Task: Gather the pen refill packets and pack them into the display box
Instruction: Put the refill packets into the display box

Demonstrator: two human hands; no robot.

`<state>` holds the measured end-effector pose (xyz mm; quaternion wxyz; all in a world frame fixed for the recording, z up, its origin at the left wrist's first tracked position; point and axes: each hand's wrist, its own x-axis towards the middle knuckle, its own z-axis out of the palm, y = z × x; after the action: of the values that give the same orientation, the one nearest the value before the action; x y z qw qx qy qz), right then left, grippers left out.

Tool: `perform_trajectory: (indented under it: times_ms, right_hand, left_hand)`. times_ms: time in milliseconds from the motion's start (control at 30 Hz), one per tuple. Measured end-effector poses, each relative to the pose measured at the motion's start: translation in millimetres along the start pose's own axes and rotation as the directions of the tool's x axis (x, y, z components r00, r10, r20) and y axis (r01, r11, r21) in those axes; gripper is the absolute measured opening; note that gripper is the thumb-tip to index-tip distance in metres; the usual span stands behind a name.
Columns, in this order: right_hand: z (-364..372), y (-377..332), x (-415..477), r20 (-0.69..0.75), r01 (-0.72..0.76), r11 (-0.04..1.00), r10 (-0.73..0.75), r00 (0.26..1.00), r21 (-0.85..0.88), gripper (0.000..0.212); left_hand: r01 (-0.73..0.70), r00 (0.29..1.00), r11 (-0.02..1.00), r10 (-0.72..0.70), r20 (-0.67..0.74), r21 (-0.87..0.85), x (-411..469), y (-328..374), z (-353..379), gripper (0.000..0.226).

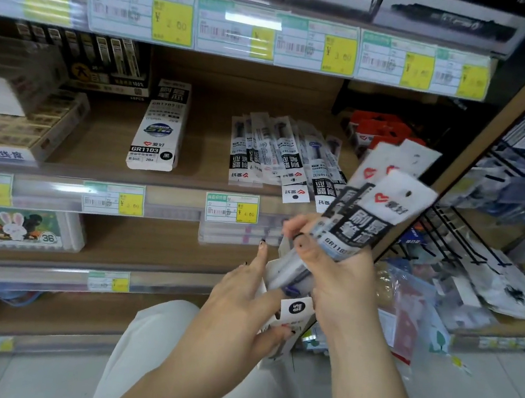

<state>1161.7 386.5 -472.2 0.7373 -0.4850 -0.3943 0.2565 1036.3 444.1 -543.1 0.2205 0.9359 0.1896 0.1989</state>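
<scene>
Packets (373, 209) fan up from right grip (339, 287), above box (297, 309) in left grip (235, 298).

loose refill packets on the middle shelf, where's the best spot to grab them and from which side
Take the loose refill packets by their near ends, coming from the front of the shelf. They lie flat, fanned and overlapping, long axis front to back, with those ends at the shelf edge, so a pinch grip there likely gathers several.

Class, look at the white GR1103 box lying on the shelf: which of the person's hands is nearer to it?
Left. The left hand, holding a display box, is below and right of the GR1103 box; the right hand, gripping refill packets, is farther right.
</scene>
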Motion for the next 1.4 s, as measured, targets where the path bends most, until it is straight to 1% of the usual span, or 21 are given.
perform_trajectory:
  times_ms: [67, 133, 200, 267, 300, 400, 467, 533, 600, 700, 733, 800, 867, 933, 1000, 1067, 1133, 1167, 1233, 1333, 1400]
  right_hand:
    - [-3, 3, -1, -0.025, -0.066, 0.996, 0.065, 0.998, -0.051, 0.016]
    - [-4, 3, -2, -0.05, -0.103, 0.992, 0.099, 0.994, -0.078, 0.029]
    - [-7, 3, -3, -0.06, -0.134, 0.987, 0.128, 0.99, -0.093, 0.027]
    - [-8, 3, -5, -0.042, -0.143, 0.984, 0.14, 0.989, -0.107, 0.016]
    - [-8, 4, -7, -0.024, -0.151, 0.98, 0.149, 0.989, -0.133, 0.015]
    - [-7, 13, -15, -0.002, -0.284, 0.935, 0.29, 0.957, -0.213, 0.024]
    - [-7, 14, -18, -0.021, -0.358, 0.91, 0.362, 0.932, -0.208, 0.034]
    - [-9, 11, -18, -0.012, -0.351, 0.917, 0.355, 0.935, -0.191, 0.032]
    - [-10, 5, -19, 0.034, -0.321, 0.932, 0.33, 0.943, -0.168, 0.028]
    - [-10, -10, -17, 0.094, -0.271, 0.954, 0.283, 0.954, -0.128, 0.032]
    - [-10, -16, -16, 0.088, -0.251, 0.957, 0.265, 0.96, -0.143, 0.032]
    - [-12, -20, -12, 0.06, -0.206, 0.949, 0.226, 0.972, -0.237, 0.031]
    - [-14, -18, -8, 0.018, -0.228, 0.901, 0.252, 0.968, -0.37, 0.04]
    - [-14, -11, -5, -0.029, -0.315, 0.837, 0.339, 0.94, -0.446, 0.037]
    - [-15, -11, -3, -0.033, -0.387, 0.787, 0.425, 0.904, -0.481, 0.031]
    - [-17, -20, 0, 0.044, -0.363, 0.783, 0.443, 0.895, -0.504, 0.024]
    - [-20, -32, 4, 0.106, -0.302, 0.802, 0.41, 0.906, -0.515, 0.024]
    - [-22, -36, 6, 0.119, -0.27, 0.792, 0.394, 0.911, -0.548, 0.024]
    - [-24, -36, 10, 0.112, -0.225, 0.719, 0.389, 0.914, -0.657, 0.02]
    - [-19, -24, 15, 0.094, -0.196, 0.571, 0.439, 0.893, -0.797, 0.018]
    - [-17, -22, 17, 0.109, -0.201, 0.531, 0.495, 0.862, -0.824, 0.021]
  left_hand:
    - [-0.01, 1.0, 1.0, 0.009, -0.007, -0.013, 1, 0, 1, 0.025]
    - [-0.02, 0.999, 1.0, 0.019, -0.027, -0.021, 2, 1, 1, 0.02]
    - [-0.015, 0.999, 1.0, 0.014, -0.035, -0.017, 3, 1, 3, 0.021]
    - [0.0, 1.0, 1.0, -0.001, -0.031, -0.027, 4, -1, 4, 0.029]
    - [0.001, 0.999, 0.999, -0.002, -0.033, -0.038, 5, -2, 4, 0.033]
    - [-0.052, 0.996, 0.996, 0.047, -0.074, -0.067, 8, -6, 2, 0.04]
    - [-0.066, 0.995, 0.995, 0.059, -0.079, -0.081, 7, -4, 1, 0.043]
    - [-0.057, 0.996, 0.996, 0.052, -0.072, -0.072, 7, -1, 2, 0.046]
    - [-0.038, 0.998, 0.998, 0.035, -0.051, -0.059, 6, -2, 4, 0.048]
    - [-0.003, 1.0, 0.998, 0.002, -0.012, -0.064, 9, -4, 3, 0.039]
    - [-0.004, 1.0, 0.999, 0.004, -0.01, -0.054, 9, -5, 3, 0.035]
    - [-0.002, 1.0, 0.999, 0.003, 0.013, -0.033, 9, -4, 1, 0.035]
    - [-0.008, 1.0, 0.999, 0.009, 0.017, -0.039, 9, 0, -1, 0.034]
    - [-0.021, 1.0, 0.998, 0.022, 0.01, -0.067, 8, 4, -3, 0.037]
    - [-0.018, 1.0, 0.996, 0.02, 0.014, -0.086, 9, 6, -4, 0.041]
    - [-0.006, 1.0, 0.998, 0.008, 0.027, -0.066, 10, 3, -5, 0.042]
    - [0.008, 0.999, 0.999, -0.006, 0.046, -0.038, 10, 1, -5, 0.041]
    - [0.014, 0.999, 0.999, -0.013, 0.053, -0.034, 10, 1, -6, 0.04]
    - [0.019, 0.998, 0.999, -0.017, 0.056, -0.037, 9, 2, -6, 0.038]
    - [0.016, 0.999, 0.998, -0.014, 0.045, -0.055, 8, 4, -7, 0.034]
    - [0.022, 0.999, 0.997, -0.019, 0.048, -0.074, 7, 5, -8, 0.034]
